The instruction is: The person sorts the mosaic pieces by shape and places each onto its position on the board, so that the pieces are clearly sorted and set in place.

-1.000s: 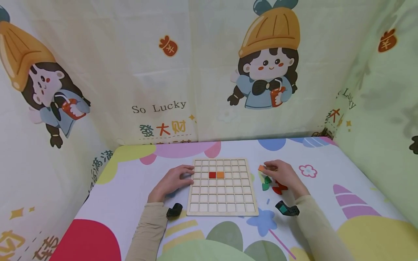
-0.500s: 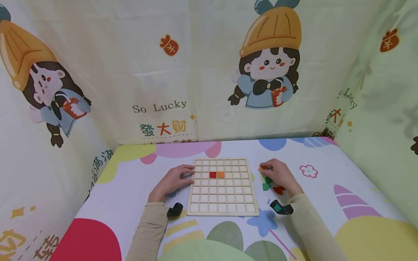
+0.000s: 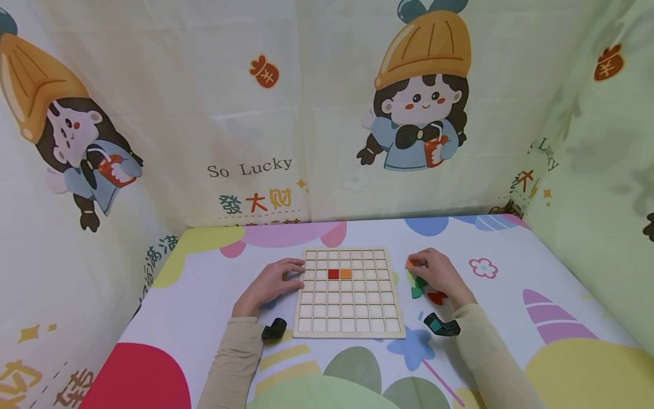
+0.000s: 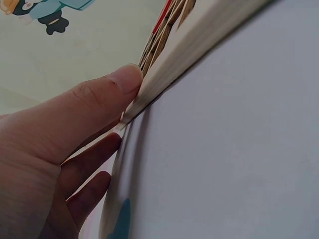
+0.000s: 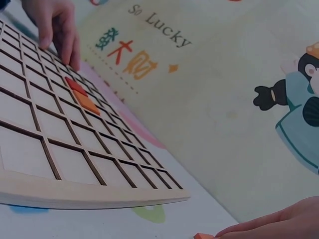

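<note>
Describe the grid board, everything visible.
Square, pale, wood-looking grid board with a plain rim around seven rows of seven cells. It lies flat on the tabletop. A red tile and an orange tile fill adjacent cells, third row from far side. The left hand touches its left side.

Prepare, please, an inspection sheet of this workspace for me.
Surface: white table covering with colourful prints.
Job's things: wooden grid board holding a red square tile beside an orange square tile; loose green pieces and at least one red piece to its right.
Clutter: nothing seen.
Grip: left hand touches the board's left edge; right hand pinches an orange piece.
Cables: nothing seen.
Surroundings: cartoon-printed cloth behind and at both sides.
</note>
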Tool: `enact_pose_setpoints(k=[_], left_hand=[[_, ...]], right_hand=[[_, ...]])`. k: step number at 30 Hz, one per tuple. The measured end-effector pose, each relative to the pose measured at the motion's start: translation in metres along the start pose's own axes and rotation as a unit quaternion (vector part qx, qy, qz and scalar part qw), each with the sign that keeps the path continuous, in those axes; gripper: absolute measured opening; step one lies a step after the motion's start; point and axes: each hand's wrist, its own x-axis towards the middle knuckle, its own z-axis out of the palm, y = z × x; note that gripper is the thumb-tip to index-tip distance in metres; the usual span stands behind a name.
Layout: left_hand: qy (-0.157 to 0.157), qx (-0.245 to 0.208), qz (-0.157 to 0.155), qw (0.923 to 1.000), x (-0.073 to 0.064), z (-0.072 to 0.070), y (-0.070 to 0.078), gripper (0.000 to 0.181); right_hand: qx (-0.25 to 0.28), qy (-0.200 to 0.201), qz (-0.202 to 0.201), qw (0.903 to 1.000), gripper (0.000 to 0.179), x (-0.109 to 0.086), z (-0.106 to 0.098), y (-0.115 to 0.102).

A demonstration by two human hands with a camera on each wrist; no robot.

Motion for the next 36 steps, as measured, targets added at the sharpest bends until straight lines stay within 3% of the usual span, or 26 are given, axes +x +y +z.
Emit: enact_pose_setpoints(k=[11, 19, 36], left_hand=[[-0.005, -0.008, -0.028, 0.9996, 0.0015, -0.0023, 0.0009, 0.038], [-0.003, -0.008, -0.02, 0.9998, 0.0034, -0.0059, 0.0037, 0.038], [-0.004, 0.003, -0.031, 0.9995, 0.0023, 0.0008, -0.0008, 0.038]], right_hand=[[-0.003, -0.01, -0.006, 0.9999, 0.031, 0.0042, -0.0005, -0.0005], [-0.008, -0.014, 0.007, 0.9998, 0.035, 0.005, -0.0017, -0.0034], [0.019, 0.024, -0.019, 0.9993, 0.034, -0.0016, 0.0, -0.0031]])
